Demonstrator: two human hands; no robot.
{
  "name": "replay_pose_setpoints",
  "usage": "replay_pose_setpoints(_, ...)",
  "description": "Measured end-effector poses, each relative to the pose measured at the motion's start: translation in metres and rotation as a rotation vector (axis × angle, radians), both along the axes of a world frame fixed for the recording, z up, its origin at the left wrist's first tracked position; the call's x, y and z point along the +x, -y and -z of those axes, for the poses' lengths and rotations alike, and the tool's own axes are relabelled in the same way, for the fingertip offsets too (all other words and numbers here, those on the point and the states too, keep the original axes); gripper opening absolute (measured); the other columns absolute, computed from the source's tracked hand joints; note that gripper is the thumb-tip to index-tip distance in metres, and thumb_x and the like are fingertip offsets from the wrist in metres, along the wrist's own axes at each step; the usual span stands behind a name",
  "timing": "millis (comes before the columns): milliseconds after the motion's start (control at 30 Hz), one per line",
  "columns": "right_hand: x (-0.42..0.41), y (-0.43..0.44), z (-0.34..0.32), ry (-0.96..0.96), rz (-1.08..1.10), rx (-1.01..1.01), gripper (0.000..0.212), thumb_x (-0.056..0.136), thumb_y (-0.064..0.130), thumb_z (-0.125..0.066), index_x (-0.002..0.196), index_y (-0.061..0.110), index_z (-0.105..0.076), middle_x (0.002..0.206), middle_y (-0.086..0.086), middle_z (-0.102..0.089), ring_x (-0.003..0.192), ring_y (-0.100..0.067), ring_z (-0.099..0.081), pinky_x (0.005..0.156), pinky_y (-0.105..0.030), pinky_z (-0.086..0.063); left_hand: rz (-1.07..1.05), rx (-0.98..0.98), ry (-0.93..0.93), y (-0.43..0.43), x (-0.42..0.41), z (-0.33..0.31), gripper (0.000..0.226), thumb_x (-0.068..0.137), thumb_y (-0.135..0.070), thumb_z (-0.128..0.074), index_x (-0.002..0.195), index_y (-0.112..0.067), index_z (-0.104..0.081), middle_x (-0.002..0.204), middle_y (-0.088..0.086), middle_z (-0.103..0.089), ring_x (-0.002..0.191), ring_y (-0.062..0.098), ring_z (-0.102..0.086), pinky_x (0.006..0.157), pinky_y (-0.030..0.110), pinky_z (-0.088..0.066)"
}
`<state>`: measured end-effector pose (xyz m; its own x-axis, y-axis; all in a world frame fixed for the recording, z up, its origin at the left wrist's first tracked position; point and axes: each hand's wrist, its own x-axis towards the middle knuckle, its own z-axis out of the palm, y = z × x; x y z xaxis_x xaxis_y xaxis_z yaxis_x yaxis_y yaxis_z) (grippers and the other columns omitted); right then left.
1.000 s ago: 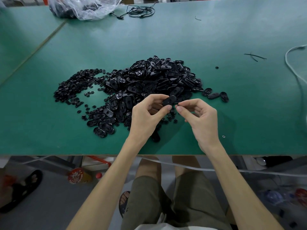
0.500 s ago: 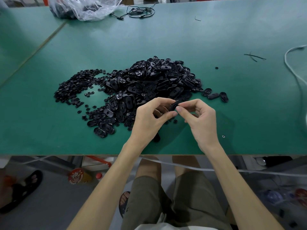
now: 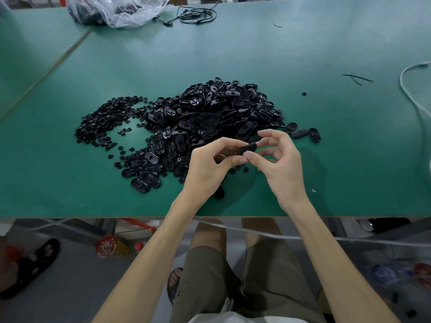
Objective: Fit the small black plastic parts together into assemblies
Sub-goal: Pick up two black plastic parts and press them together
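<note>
At the near edge of the black plastic parts heap (image 3: 210, 113), left hand (image 3: 210, 166) and right hand (image 3: 283, 166) pinch one small black oval part (image 3: 249, 147); press squarely.

Left hand (image 3: 210, 165) and right hand (image 3: 281, 167) pinch one black part (image 3: 249, 147) — seemingly oval — beside parts pile (image 3: 210, 113).

Small assembly workshop or factory bench, not a home. Long green-topped worktable (image 3: 303, 54) butts against a second one (image 3: 28, 43) at left, plain board edge in front. Bulk stock lies loose on top: a big heap of oval black parts (image 3: 217, 113), with a flatter spread of tiny round black pieces (image 3: 105, 120) just left of it. Clear plastic bag (image 3: 121, 10) of dark stock at far edge, tangle of black wire (image 3: 198, 14) beside it. White cable (image 3: 410, 94) trails at right. Bare grey floor (image 3: 77, 287) below, sandal (image 3: 30, 266) on it.
</note>
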<state>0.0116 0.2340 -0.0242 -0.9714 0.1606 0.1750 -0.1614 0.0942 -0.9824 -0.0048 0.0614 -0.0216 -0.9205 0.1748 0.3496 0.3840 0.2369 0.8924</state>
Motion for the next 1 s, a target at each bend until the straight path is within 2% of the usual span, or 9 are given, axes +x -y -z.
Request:
replay_pose_setpoints(167, -0.0007, -0.0017, 0.0022, 0.004, -0.025, -0.039, 0.023, 0.08, 0.014, -0.09, 0.088, 0.024, -0.07, 0.087, 0.003, -0.077, 0.075, -0.01, -0.068, 0.064, -0.019, -0.05, 0.063, 0.044, 0.064, 0.0015, -0.0008, -0.0009, 0.025, 0.089, -0.004, -0.079, 0.108, -0.019, -0.077, 0.088, -0.002, -0.079, 0.081, 0.015, -0.077, 0.075, 0.024, -0.058)
replay_pose_setpoints(333, -0.0007, -0.0025, 0.0024, 0.013, -0.05, -0.135, 0.019, 0.083, 0.004, -0.085, 0.088, 0.018, -0.074, 0.078, 0.0, -0.076, 0.067, -0.014, -0.069, 0.06, -0.023, -0.052, 0.069, 0.043, 0.056, 0.0023, -0.0026, 0.0024, 0.017, 0.095, -0.006, -0.074, 0.111, -0.011, -0.076, 0.087, -0.003, -0.077, 0.08, 0.015, -0.075, 0.075, 0.024, -0.055)
replay_pose_setpoints(500, -0.0002, -0.0013, 0.0024, 0.001, -0.081, -0.138, 0.016, 0.086, 0.001, -0.082, 0.092, 0.016, -0.077, 0.076, -0.004, -0.077, 0.066, -0.018, -0.071, 0.061, -0.024, -0.054, 0.044, 0.042, 0.035, 0.0026, -0.0027, 0.0029, 0.017, 0.096, -0.005, -0.072, 0.112, -0.011, -0.075, 0.093, -0.001, -0.078, 0.086, 0.019, -0.076, 0.079, 0.032, -0.06)
replay_pose_setpoints(633, 0.0015, -0.0008, -0.0005, 0.008, -0.115, -0.139, 0.012, 0.088, 0.004, -0.081, 0.094, 0.015, -0.078, 0.084, -0.006, -0.08, 0.075, -0.021, -0.077, 0.061, -0.024, -0.057, 0.018, 0.088, 0.041, 0.005, -0.004, 0.0014, 0.018, 0.096, -0.004, -0.071, 0.111, -0.011, -0.076, 0.095, -0.007, -0.078, 0.086, 0.01, -0.073, 0.077, 0.025, -0.057)
replay_pose_setpoints(733, 0.0019, 0.0003, -0.001, 0.023, -0.147, -0.073, 0.012, 0.087, 0.01, -0.084, 0.089, 0.02, -0.076, 0.085, -0.004, -0.08, 0.08, -0.021, -0.078, 0.063, -0.025, -0.057, 0.001, 0.137, 0.071, 0.0067, -0.0054, 0.0012, 0.019, 0.095, -0.005, -0.072, 0.113, -0.011, -0.075, 0.094, -0.01, -0.075, 0.084, 0.006, -0.069, 0.077, 0.021, -0.055)
replay_pose_setpoints(833, 0.0018, 0.0012, 0.0004, 0.022, -0.149, 0.034, 0.017, 0.084, 0.017, -0.088, 0.082, 0.026, -0.073, 0.08, 0.001, -0.078, 0.077, -0.017, -0.074, 0.067, -0.025, -0.055, 0.001, 0.204, 0.125, 0.0077, -0.0055, 0.0015, 0.02, 0.094, -0.007, -0.074, 0.113, -0.012, -0.073, 0.095, -0.007, -0.076, 0.088, 0.009, -0.071, 0.08, 0.025, -0.057)
replay_pose_setpoints(933, 0.0016, 0.0018, 0.0012, 0.006, -0.145, 0.102, 0.02, 0.08, 0.021, -0.091, 0.078, 0.025, -0.072, 0.078, 0.004, -0.075, 0.077, -0.019, -0.071, 0.078, -0.039, -0.059, 0.036, 0.227, 0.145, 0.0076, -0.0043, -0.0005, 0.019, 0.093, -0.011, -0.077, 0.109, -0.019, -0.075, 0.096, -0.002, -0.077, 0.09, 0.012, -0.072, 0.08, 0.028, -0.059)
replay_pose_setpoints(1000, 0.0021, 0.0028, 0.0013, 0.003, -0.15, 0.14, 0.022, 0.079, 0.023, -0.092, 0.076, 0.025, -0.07, 0.078, 0.005, -0.075, 0.077, -0.022, -0.07, 0.079, -0.043, -0.058, 0.066, 0.213, 0.13, 0.0078, -0.0036, -0.002, 0.02, 0.092, -0.009, -0.077, 0.11, -0.019, -0.076, 0.095, -0.003, -0.078, 0.091, 0.009, -0.072, 0.08, 0.025, -0.057)
